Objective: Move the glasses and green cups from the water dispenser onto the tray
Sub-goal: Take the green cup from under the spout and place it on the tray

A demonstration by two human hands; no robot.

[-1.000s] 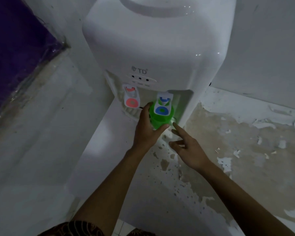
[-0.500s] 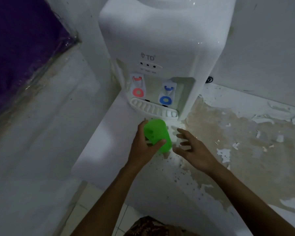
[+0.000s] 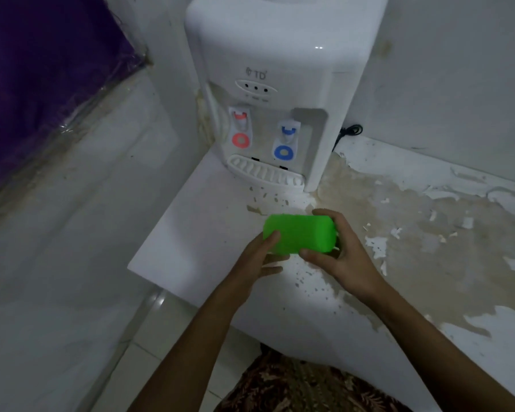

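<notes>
A bright green cup lies sideways in the air above the white counter, held between both hands. My left hand grips its left end with the thumb on top. My right hand wraps around its right end. The white water dispenser stands at the back of the counter, with a red tap and a blue tap over a drip tray that has nothing on it. No glasses and no serving tray are in view.
The counter has a peeling, stained surface on the right. Its left edge drops to a tiled floor. White walls close in behind and to the left. A black cable runs beside the dispenser. Purple cloth hangs upper left.
The green cup came away from under the blue tap and moved toward me. It tipped from upright onto its side. My right hand, open before, closed on it.
</notes>
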